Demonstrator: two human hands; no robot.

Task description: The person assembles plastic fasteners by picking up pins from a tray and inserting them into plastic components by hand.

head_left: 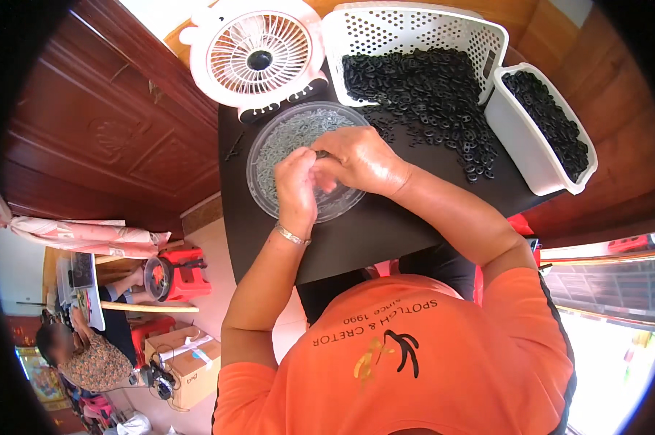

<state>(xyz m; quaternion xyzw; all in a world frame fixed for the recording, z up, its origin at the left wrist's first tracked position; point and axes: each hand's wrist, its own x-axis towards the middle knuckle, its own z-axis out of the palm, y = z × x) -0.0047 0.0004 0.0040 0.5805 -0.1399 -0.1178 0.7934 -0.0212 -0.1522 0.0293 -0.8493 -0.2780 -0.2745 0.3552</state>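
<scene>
Something small and dark (322, 154), perhaps the piece being worked, is being partly hidden between the left hand (296, 181) and the right hand (360, 159); these are being held together, fingers curled in, but what each has hold of cannot be told through the blur. Both are being held over the round tub (335, 215) of grey pieces (277, 145), where drops are best being caught, one side being steadied while the other is being worked. Beyond, black pieces (443, 116) are being held by the white basket (414, 25) and the desk (385, 232).
</scene>
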